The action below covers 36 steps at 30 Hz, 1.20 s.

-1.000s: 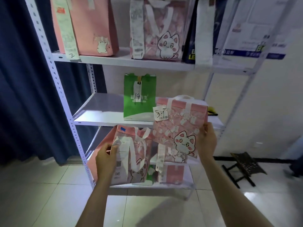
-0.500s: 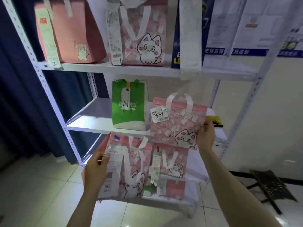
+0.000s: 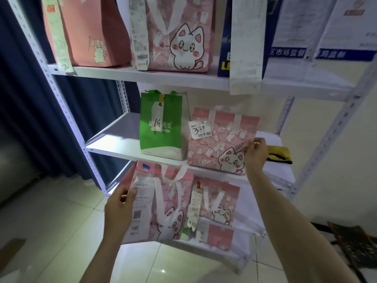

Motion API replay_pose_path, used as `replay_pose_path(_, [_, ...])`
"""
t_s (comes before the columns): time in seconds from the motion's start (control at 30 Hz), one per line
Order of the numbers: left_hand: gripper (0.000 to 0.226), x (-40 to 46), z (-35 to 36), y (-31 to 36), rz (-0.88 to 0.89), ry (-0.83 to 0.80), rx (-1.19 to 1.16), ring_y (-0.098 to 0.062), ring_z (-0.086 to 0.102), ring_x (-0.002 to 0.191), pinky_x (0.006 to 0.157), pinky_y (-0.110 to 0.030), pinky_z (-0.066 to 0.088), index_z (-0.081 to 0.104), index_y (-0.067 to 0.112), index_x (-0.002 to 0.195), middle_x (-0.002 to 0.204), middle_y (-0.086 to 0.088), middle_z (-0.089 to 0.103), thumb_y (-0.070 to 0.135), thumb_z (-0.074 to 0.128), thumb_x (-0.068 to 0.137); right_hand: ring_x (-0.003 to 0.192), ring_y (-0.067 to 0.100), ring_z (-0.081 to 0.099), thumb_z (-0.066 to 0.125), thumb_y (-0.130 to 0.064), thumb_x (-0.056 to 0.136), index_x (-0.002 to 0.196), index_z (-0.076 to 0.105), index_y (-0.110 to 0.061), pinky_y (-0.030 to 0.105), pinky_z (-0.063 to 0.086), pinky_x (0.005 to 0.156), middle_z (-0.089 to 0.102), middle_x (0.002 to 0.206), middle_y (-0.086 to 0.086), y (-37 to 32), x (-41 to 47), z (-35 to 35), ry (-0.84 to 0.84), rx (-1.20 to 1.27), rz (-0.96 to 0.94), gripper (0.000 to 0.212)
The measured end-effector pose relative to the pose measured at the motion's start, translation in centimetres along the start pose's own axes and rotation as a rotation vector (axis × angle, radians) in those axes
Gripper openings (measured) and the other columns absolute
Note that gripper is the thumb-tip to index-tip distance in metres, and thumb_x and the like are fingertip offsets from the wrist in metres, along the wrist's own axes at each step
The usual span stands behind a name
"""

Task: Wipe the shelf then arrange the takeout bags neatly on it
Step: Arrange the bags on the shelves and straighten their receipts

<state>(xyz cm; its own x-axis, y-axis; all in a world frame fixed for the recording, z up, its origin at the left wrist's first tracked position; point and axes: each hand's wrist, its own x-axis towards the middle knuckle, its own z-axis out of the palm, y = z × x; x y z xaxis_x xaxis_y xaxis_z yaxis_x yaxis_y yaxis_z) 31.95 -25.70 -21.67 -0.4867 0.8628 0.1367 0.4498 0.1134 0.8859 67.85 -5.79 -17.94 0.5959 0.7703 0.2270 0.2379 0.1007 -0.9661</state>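
A white metal shelf (image 3: 114, 144) holds takeout bags on several levels. On the middle level a green bag (image 3: 163, 137) tagged 14 stands next to a pink cat bag (image 3: 220, 144) tagged 34. My right hand (image 3: 255, 154) grips that pink bag's right edge as it rests on the shelf board. Lower down, my left hand (image 3: 120, 209) grips the left side of a bigger pink cat bag (image 3: 163, 205) with a long receipt, held in front of the lower level. A smaller pink cat bag (image 3: 216, 203) stands just right of it.
The top level carries a plain pink bag (image 3: 89, 31), a pink cat bag (image 3: 179, 35) and a dark blue bag (image 3: 224, 48). A yellow cloth (image 3: 279, 155) lies at the middle level's right end. A dark curtain (image 3: 24, 99) hangs left; a black stand (image 3: 355, 246) sits on the tiled floor.
The view came closer and rose. My right hand set the bag tagged 34 down on the middle level beside the green bag. My left hand keeps its hold on the lower bag.
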Motion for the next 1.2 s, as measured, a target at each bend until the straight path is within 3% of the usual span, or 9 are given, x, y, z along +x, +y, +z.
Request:
replay_pose_path(0.13, [0.018, 0.4, 0.3, -0.1, 0.011, -0.018, 0.014, -0.020, 0.071, 0.071, 0.057, -0.030, 0.052, 0.064, 0.018, 0.093, 0.082, 0.000, 0.072, 0.032, 0.057, 0.102, 0.065, 0.014, 0.059, 0.048, -0.019, 0.107, 0.102, 0.054, -0.008, 0.010, 0.045, 0.046, 0.063, 0.083, 0.003, -0.2, 0.8, 0.5, 0.015, 0.024, 0.016, 0.014])
replay_pose_path(0.3, [0.016, 0.2, 0.1, 0.0, 0.024, -0.006, 0.002, -0.022, 0.070, 0.072, 0.059, -0.030, 0.050, 0.065, 0.019, 0.096, 0.082, 0.001, 0.071, 0.032, 0.057, 0.102, 0.080, 0.025, 0.070, 0.052, -0.032, 0.105, 0.112, 0.054, -0.015, 0.034, 0.057, 0.063, 0.071, 0.102, 0.008, 0.5, 0.8, 0.7, 0.002, 0.014, 0.059, 0.018])
replay_pose_path(0.47, [0.018, 0.6, -0.4, -0.1, 0.045, 0.021, 0.019, -0.020, 0.070, 0.071, 0.059, -0.030, 0.050, 0.065, 0.019, 0.094, 0.081, 0.000, 0.071, 0.034, 0.057, 0.101, 0.093, 0.010, 0.066, 0.054, -0.018, 0.104, 0.135, 0.046, -0.016, 0.020, 0.052, 0.074, 0.061, 0.124, -0.001, 1.1, -3.4, -1.0, 0.015, 0.104, 0.061, 0.032])
replay_pose_path(0.53, [0.015, 0.7, -0.4, -0.8, 0.053, 0.031, 0.011, -0.020, 0.070, 0.072, 0.061, -0.035, 0.056, 0.065, 0.025, 0.095, 0.084, 0.002, 0.071, 0.036, 0.057, 0.101, 0.105, 0.018, 0.066, 0.054, -0.016, 0.102, 0.133, 0.047, -0.021, 0.033, 0.057, 0.085, 0.060, 0.128, -0.003, 2.5, -5.8, -1.6, 0.031, 0.063, 0.045, 0.032])
replay_pose_path(0.67, [0.015, 0.1, -0.3, -1.9, 0.036, 0.032, 0.009, -0.019, 0.071, 0.073, 0.068, -0.045, 0.063, 0.064, 0.030, 0.092, 0.088, 0.003, 0.071, 0.041, 0.058, 0.100, 0.081, 0.022, 0.070, 0.051, -0.016, 0.105, 0.123, 0.055, -0.021, 0.045, 0.061, 0.072, 0.069, 0.112, 0.000, 6.2, -11.8, -2.5, -0.208, -0.070, 0.053, 0.019])
replay_pose_path(0.8, [0.020, -0.5, 0.0, -2.7, 0.007, -0.009, -0.006, -0.019, 0.072, 0.071, 0.069, -0.047, 0.064, 0.062, 0.031, 0.085, 0.085, 0.003, 0.071, 0.046, 0.058, 0.098, 0.075, 0.020, 0.070, 0.052, -0.011, 0.104, 0.115, 0.061, -0.011, 0.028, 0.057, 0.062, 0.071, 0.101, 0.011, 8.9, -17.2, -2.3, -0.557, -0.132, 0.168, 0.014])
replay_pose_path(0.93, [0.019, -1.4, -0.4, -3.6, -0.038, -0.092, -0.078, -0.020, 0.074, 0.075, 0.070, -0.048, 0.064, 0.064, 0.031, 0.091, 0.088, 0.002, 0.073, 0.048, 0.057, 0.097, 0.074, 0.018, 0.069, 0.052, -0.018, 0.106, 0.124, 0.059, -0.012, 0.026, 0.054, 0.060, 0.070, 0.107, 0.008, 10.6, -21.6, -0.6, -0.893, -0.172, 0.300, 0.021])
replay_pose_path(1.07, [0.018, -1.5, -1.5, -4.7, -0.135, -0.126, -0.174, -0.024, 0.074, 0.078, 0.073, -0.046, 0.063, 0.065, 0.021, 0.096, 0.086, 0.001, 0.074, 0.036, 0.057, 0.102, 0.076, 0.023, 0.072, 0.058, -0.037, 0.102, 0.119, 0.062, -0.018, 0.040, 0.060, 0.064, 0.072, 0.104, 0.010, 12.2, -25.3, 1.5, -0.887, -0.102, 0.327, 0.026])
replay_pose_path(1.2, [0.020, -0.3, -3.5, -7.5, -0.225, -0.152, -0.207, -0.025, 0.074, 0.078, 0.071, -0.042, 0.062, 0.065, 0.018, 0.093, 0.085, 0.001, 0.075, 0.034, 0.059, 0.102, 0.058, 0.014, 0.065, 0.058, -0.017, 0.103, 0.100, 0.060, -0.013, 0.025, 0.050, 0.050, 0.067, 0.084, 0.010, 12.0, -28.1, 3.6, -0.766, -0.112, 0.380, 0.006])
